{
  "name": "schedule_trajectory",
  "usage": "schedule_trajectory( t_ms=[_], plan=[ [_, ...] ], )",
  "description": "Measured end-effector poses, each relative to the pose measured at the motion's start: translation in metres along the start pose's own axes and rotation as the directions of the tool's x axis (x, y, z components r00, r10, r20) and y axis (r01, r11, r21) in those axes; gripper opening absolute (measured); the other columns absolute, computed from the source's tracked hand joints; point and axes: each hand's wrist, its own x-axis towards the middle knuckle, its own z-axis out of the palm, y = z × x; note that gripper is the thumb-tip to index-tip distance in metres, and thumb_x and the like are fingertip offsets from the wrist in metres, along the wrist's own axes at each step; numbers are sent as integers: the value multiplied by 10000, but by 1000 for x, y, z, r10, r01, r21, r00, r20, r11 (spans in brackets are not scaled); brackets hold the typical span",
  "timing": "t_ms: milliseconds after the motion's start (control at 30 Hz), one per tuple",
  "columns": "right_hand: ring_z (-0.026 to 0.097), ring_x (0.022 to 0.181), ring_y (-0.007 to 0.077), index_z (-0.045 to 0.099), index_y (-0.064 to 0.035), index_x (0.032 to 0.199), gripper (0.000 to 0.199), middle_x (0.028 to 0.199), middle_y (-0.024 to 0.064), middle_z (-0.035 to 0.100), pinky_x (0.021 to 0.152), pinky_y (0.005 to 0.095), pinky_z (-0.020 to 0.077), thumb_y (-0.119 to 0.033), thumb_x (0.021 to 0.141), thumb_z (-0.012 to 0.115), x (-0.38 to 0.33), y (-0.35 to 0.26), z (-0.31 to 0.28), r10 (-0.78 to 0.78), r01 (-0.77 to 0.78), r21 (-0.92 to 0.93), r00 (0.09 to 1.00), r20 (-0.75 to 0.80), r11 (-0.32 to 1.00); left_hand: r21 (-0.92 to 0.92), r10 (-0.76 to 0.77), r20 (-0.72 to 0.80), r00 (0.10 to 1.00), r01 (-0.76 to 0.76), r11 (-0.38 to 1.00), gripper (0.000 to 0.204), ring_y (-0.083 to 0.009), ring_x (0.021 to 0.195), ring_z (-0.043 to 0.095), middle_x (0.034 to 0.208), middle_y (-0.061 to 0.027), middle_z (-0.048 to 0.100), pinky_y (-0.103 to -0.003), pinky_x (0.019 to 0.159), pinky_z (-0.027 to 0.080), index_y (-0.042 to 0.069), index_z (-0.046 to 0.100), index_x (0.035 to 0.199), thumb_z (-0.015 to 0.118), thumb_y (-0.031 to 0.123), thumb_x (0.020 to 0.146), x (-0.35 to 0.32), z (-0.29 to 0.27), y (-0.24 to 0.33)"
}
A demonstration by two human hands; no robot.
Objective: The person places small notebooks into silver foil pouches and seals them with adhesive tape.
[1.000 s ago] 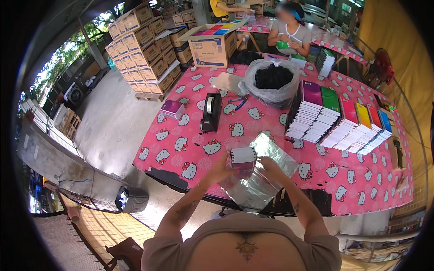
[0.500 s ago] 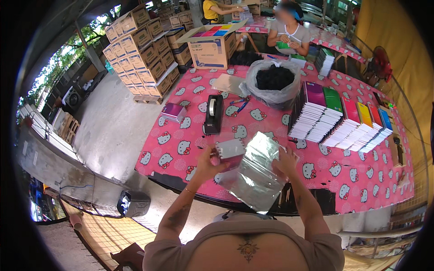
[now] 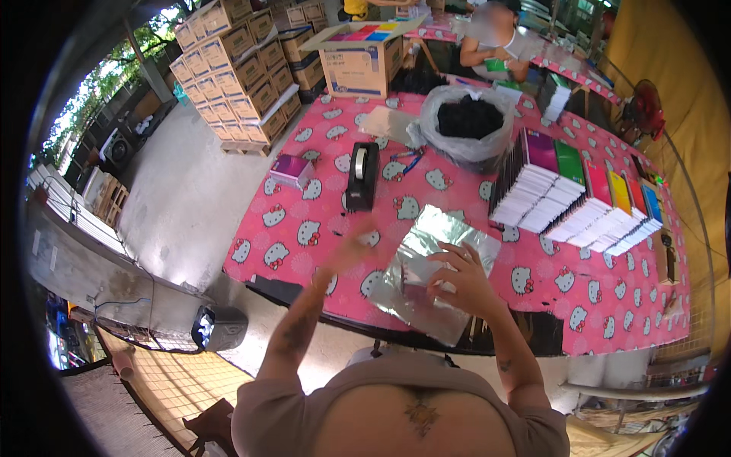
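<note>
A shiny clear plastic bag (image 3: 430, 228) lies on the pink table near its front edge. My right hand (image 3: 466, 280) rests over the bag with fingers apart and bent, the thumb near the bag's middle. Under the plastic beside that thumb shows a small pinkish-white shape, perhaps a notebook, hard to make out. My left hand (image 3: 352, 247) hovers left of the bag, smeared by motion, so its fingers cannot be read. Beyond it stands a black tape dispenser (image 3: 362, 177) with a white roll. A small stack of purple notebooks (image 3: 292, 170) sits to its left.
Rows of stacked coloured notebooks (image 3: 541, 183) stand at the right. A plastic-lined tub (image 3: 468, 126) of black material and an open carton (image 3: 358, 68) are at the back. Pens (image 3: 411, 161) lie between. A co-worker (image 3: 495, 49) sits beyond. A dark bin (image 3: 219, 327) stands on the floor at left.
My left hand has let go of the small notebook it held and moved away from the bag. My right hand has moved from the bag's right edge onto its middle.
</note>
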Motion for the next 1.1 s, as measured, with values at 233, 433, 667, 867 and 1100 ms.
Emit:
schedule_trajectory(
  t_ms=[233,433,667,867,1100],
  plan=[
    [602,1140,242,666,-166,1067,308,1096,18,666,1132,516,270,-318,814,758,17,-34,1,154,-151,49,986,-62,987,-69,-181,-575,798,173,982,354,-104,679,528,845,-9,623,-262,628,499,45,634,1163,730,235,880,95,-58,21],
    [621,1089,251,658,-162,1158,401,1073,32,681,1114,515,289,-366,823,744,34,-50,25,204,-208,-67,977,-64,976,57,142,-594,792,-135,989,158,-70,623,585,749,-30,659,-203,506,472,16,687,924,721,155,857,110,-77,0],
    [639,1065,248,655,-144,1184,450,1071,35,697,1110,520,285,-421,836,714,42,-57,44,297,-298,-119,955,-26,947,427,203,-632,748,118,896,92,-158,629,652,757,-48,686,-298,520,483,33,692,884,696,123,861,82,-70,-25],
    [652,1040,236,683,-137,1180,452,1035,39,714,1117,528,266,-417,827,722,41,-68,46,402,-412,-152,911,-92,898,565,154,-244,958,11,825,76,-132,692,639,766,-32,669,-304,616,511,21,649,947,672,64,889,51,-57,22],
    [671,1002,238,701,-147,1147,406,996,50,727,1119,533,258,-409,838,709,47,-77,45,456,-464,-127,886,-86,877,-9,111,443,889,-120,993,251,-117,924,598,959,10,626,-276,835,483,41,647,1160,686,74,914,1,27,85]
  ],
)
